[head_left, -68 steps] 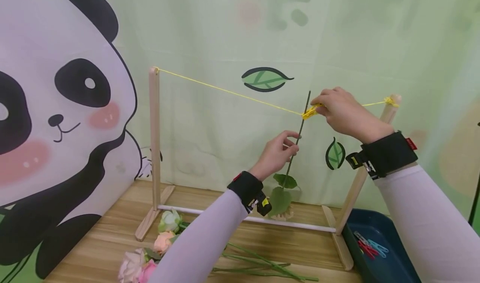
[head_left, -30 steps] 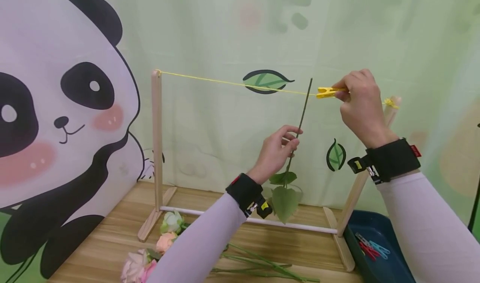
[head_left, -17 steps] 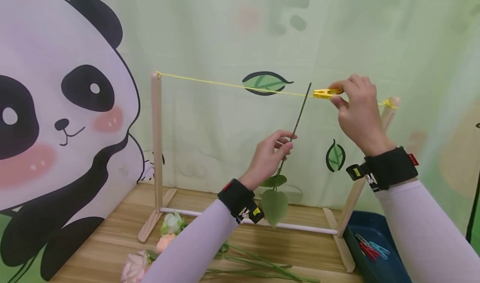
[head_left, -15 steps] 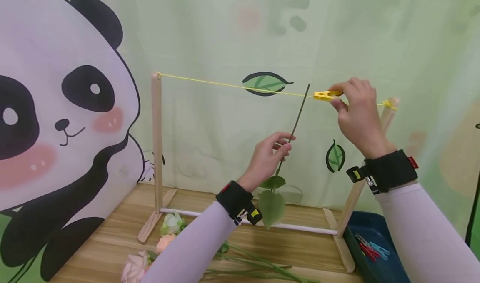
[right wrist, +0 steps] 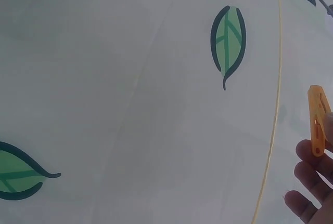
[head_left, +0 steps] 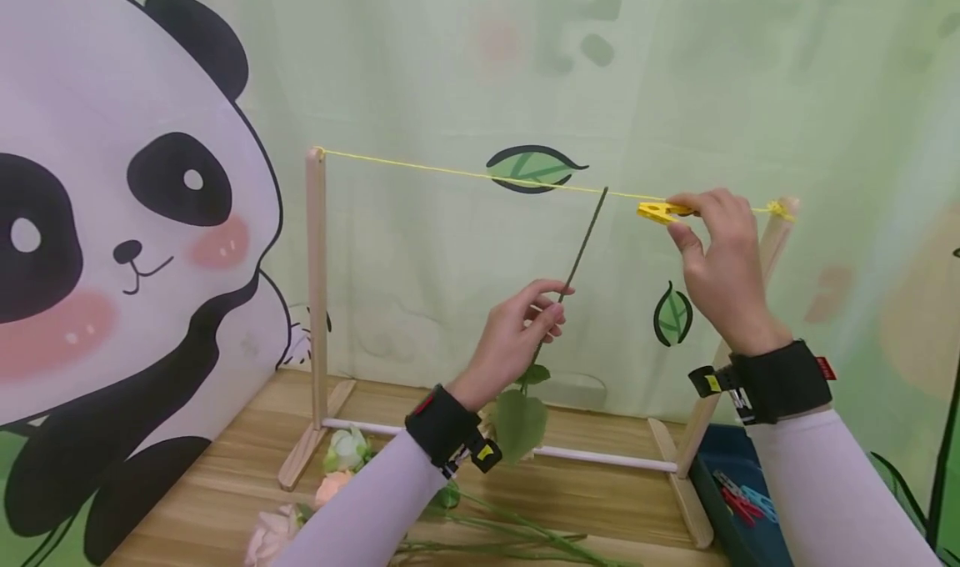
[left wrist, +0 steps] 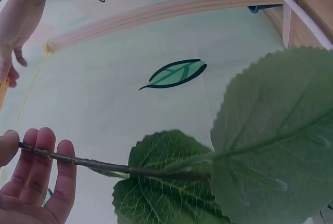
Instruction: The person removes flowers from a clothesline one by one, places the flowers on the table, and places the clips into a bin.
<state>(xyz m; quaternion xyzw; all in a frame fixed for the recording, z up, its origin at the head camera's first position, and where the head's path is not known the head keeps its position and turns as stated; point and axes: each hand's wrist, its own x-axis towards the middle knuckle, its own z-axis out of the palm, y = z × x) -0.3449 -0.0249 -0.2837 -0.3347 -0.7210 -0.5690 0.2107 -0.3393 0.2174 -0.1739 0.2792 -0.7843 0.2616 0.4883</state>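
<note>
My left hand (head_left: 517, 333) pinches the dark stem (head_left: 587, 238) of a flower between thumb and fingers. The flower hangs head down, its broad green leaf (head_left: 519, 425) below the hand and its pale bloom mostly hidden behind the wrist. The stem's upper end overlaps the yellow string (head_left: 420, 165) in the head view. To the right, my right hand (head_left: 723, 267) pinches a yellow clothespin (head_left: 656, 212) by its handles, just under the string. In the right wrist view the clothespin (right wrist: 316, 120) stands apart from the string (right wrist: 276, 104).
The string runs between two wooden posts (head_left: 317, 292) joined low down by a white rod (head_left: 607, 459). Several flowers lie on the wooden table, among them a peach rose (head_left: 335, 488). A dark blue tray (head_left: 723, 442) at right holds red and blue clothespins (head_left: 757, 504).
The clothespin has come away from the stem and string, and the string has risen from its pulled-down dip. My left hand has carried the flower down and left; my right hand has moved right.
</note>
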